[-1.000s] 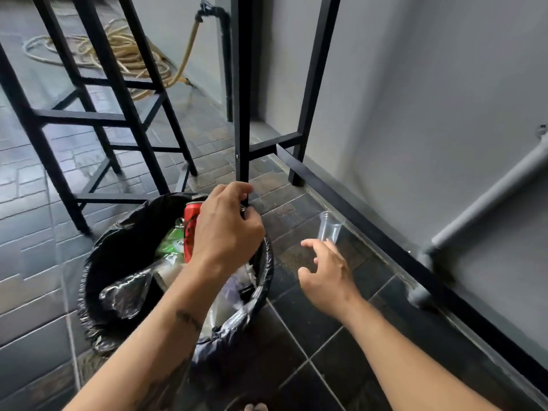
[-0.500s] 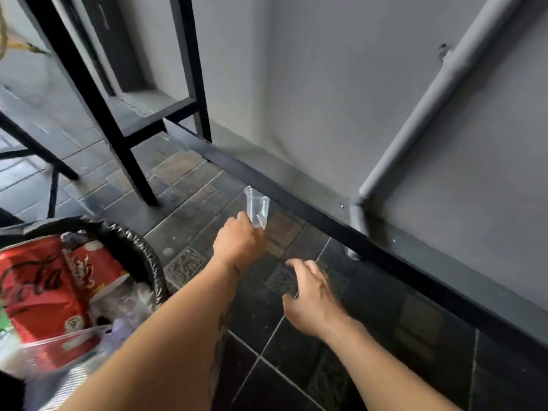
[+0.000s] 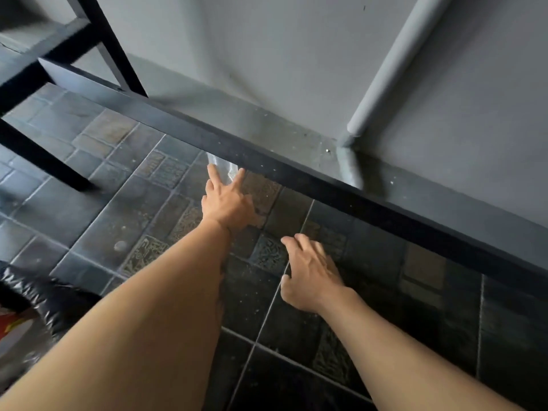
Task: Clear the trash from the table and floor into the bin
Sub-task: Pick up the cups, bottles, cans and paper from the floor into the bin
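Observation:
A clear plastic cup [image 3: 223,169] stands on the dark tiled floor, close against the black skirting ledge [image 3: 326,185]. My left hand [image 3: 226,203] is stretched out to it, two straight fingers spread on either side of the cup; whether they press on it I cannot tell. My right hand [image 3: 311,274] hovers low over the tiles to the right and nearer me, fingers loosely curled, holding nothing. The bin [image 3: 44,292], lined with a black bag, shows only at the lower left edge, with a bit of red can [image 3: 12,324] inside.
Black metal furniture legs [image 3: 44,161] stand on the floor at the left. A grey wall rises behind the ledge, with a grey pipe [image 3: 385,72] running down to it at the right. Tiled floor stretches right of my right hand.
My view swung right and down, so the bin slid almost out of sight. My left hand left the bin, reached the cup and spread its fingers around it. My right hand stayed low.

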The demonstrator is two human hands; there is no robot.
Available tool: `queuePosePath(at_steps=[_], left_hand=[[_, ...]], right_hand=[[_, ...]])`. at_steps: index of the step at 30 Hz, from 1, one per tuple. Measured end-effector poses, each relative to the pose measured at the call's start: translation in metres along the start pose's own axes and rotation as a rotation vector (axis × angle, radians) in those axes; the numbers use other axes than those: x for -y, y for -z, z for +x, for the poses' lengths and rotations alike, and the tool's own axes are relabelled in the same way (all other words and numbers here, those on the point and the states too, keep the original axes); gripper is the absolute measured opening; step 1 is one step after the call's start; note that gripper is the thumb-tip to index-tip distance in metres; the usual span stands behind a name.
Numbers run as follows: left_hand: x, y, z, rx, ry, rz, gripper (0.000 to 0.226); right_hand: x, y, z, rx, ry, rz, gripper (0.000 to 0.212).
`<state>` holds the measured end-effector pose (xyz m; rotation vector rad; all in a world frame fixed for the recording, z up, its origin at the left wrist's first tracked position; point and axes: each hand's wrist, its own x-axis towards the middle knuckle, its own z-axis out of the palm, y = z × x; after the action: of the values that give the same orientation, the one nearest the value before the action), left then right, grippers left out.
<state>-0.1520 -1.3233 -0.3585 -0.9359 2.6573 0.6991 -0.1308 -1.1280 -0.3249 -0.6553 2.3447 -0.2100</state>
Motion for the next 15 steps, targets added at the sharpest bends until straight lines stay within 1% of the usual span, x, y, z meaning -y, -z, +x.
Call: queuePosePath(at_steps=[3, 7, 10, 12, 15], left_hand=[[0.000, -0.003, 0.006, -0.042, 0.043, -0.012, 0.042], [0.005, 0.000, 0.005, -0.081, 0.123, 0.018, 0.029], [0.008, -0.001, -0.006, -0.103, 0.136, 0.046, 0.032], [0.008, -0.004, -0.021, -0.119, 0.164, -0.034, 0.034], [0.005, -0.009, -0.049, -0.108, 0.194, -0.187, 0.045]], right_hand=[[-0.004, 0.002, 0.004, 0.035, -0.025, -0.007, 0.077], [-0.007, 0.002, 0.004, 0.067, -0.049, 0.005, 0.075], [-0.007, 0.002, 0.000, 0.079, -0.063, 0.026, 0.073], [-0.007, 0.003, -0.004, 0.070, -0.071, 0.062, 0.073], [-0.006, 0.006, -0.010, 0.049, -0.071, 0.107, 0.072]])
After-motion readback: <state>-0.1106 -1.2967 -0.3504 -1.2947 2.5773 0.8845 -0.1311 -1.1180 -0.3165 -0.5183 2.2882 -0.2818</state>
